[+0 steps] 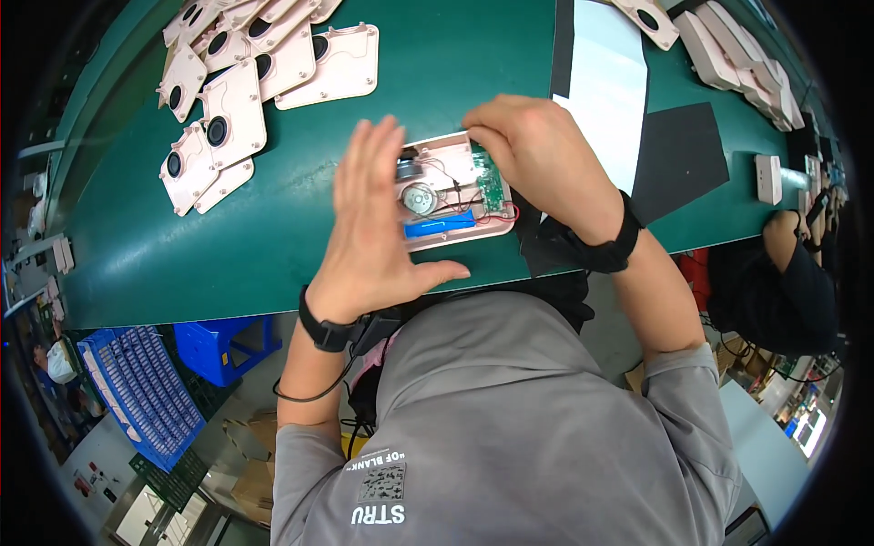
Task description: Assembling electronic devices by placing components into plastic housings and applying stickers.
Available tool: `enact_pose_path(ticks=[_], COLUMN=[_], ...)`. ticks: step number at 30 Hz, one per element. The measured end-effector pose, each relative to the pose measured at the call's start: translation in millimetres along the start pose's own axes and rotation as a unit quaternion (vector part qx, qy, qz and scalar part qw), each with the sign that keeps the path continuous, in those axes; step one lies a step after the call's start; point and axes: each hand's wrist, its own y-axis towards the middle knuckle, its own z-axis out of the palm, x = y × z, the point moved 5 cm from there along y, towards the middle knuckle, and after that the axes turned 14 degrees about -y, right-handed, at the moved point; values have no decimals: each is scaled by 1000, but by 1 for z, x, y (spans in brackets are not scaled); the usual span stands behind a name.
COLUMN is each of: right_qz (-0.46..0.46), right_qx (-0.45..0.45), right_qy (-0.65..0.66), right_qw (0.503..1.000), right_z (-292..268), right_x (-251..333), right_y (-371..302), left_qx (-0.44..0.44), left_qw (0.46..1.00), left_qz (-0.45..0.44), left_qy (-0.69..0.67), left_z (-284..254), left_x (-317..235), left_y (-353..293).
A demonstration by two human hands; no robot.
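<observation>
A pale pink plastic housing (pixel 460 144) lies open side up on the table in front of me. Inside it sit a green circuit board (pixel 490 182), a round silver speaker-like part (pixel 420 198), a blue cylindrical battery (pixel 441 225) and thin wires. My left hand (pixel 364 218) is open along the housing's left end, fingers stretched away from me and thumb spread toward the near edge. At the far right corner, my right hand (pixel 537 146) is bent over the rim above the board, thumb and forefinger drawn together. What lies between those fingertips is hidden.
Pale pink panels with black round parts (pixel 235 114) are heaped at the far left of the green table (pixel 127 264). A white sheet (pixel 605 82) and black sheet (pixel 683 159) lie right, with stacked pink housings (pixel 737 64) beyond. Another person's arm (pixel 780 241) shows far right.
</observation>
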Motion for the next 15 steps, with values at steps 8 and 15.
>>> enact_pose_path(ticks=[8,15], right_qz=[-69,-114], right_qx=[-52,-41], right_qy=[-4,-92], right_qw=[996,988], right_z=[-22,2], right_x=[54,61], right_y=[-14,-31], left_qx=[-87,-25], left_qw=[993,990], left_qz=[-56,-60], left_qy=[-49,-127], left_z=[32,15], left_x=[20,14], left_y=[-10,-7])
